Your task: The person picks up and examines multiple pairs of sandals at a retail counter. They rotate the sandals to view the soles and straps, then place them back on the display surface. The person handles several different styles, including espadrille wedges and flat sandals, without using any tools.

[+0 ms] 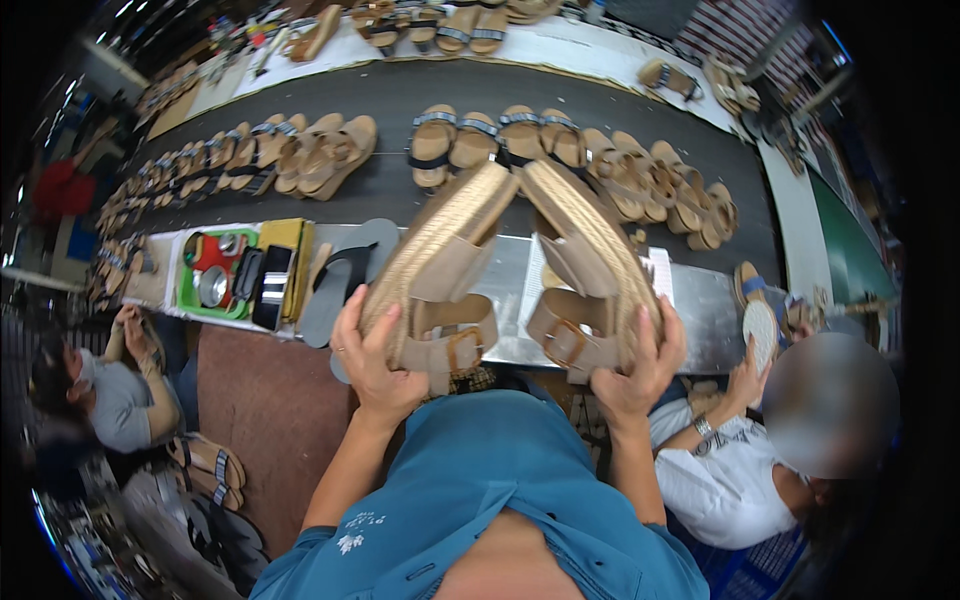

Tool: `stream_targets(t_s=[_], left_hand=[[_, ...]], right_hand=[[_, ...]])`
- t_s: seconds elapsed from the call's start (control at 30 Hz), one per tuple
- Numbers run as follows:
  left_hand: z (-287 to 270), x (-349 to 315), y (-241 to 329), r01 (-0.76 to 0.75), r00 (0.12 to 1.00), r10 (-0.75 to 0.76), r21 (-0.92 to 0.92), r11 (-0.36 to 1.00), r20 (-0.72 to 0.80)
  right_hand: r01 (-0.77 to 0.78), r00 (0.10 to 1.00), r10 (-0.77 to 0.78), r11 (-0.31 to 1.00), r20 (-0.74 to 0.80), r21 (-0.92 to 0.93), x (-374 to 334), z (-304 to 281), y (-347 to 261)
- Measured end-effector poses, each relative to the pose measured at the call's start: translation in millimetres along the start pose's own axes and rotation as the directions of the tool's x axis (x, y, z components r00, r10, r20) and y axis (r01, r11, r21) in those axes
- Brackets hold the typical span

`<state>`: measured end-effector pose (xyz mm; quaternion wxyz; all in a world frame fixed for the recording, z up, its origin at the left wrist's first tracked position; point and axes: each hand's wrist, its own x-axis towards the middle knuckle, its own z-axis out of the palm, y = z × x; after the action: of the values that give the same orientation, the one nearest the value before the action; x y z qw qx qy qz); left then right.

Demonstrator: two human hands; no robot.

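Left hand pinches the left sandal by the heel, right hand pinches the right sandal likewise; if a grip loosens, toes may scrape.

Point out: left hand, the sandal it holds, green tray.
Left hand (pixel 378 367): head view, middle of the hand.
Held sandal (pixel 431 236): head view, braided side of the sole.
Green tray (pixel 186 290): head view, left rim.
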<state>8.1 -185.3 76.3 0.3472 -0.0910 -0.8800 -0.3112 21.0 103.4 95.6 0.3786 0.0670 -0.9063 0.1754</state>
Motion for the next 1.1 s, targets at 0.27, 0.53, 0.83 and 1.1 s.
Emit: stream_targets(t_s=[0.27,0.53,0.83,1.1], left_hand=[[-8,7,-18,-0.197,0.979,0.194,-0.055,0.979,-0.060],[-12,9,-27,0.299,0.926,-0.014,-0.712,0.636,0.377],[15,-12,5,0.645,0.511,0.024,-0.365,-0.671,0.859],[22,0,10,0.541,0.551,0.211,-0.153,-0.827,0.807]], right_hand=[[0.157,0.983,-0.160,0.987,-0.090,-0.035,-2,-11,29],[-0.146,0.975,0.045,0.870,0.218,0.471,-14,-20,32],[-0.807,0.565,0.142,-0.111,0.813,0.580,-53,-2,0],[-0.804,0.463,0.243,-0.291,0.852,0.519,-24,-2,-12]])
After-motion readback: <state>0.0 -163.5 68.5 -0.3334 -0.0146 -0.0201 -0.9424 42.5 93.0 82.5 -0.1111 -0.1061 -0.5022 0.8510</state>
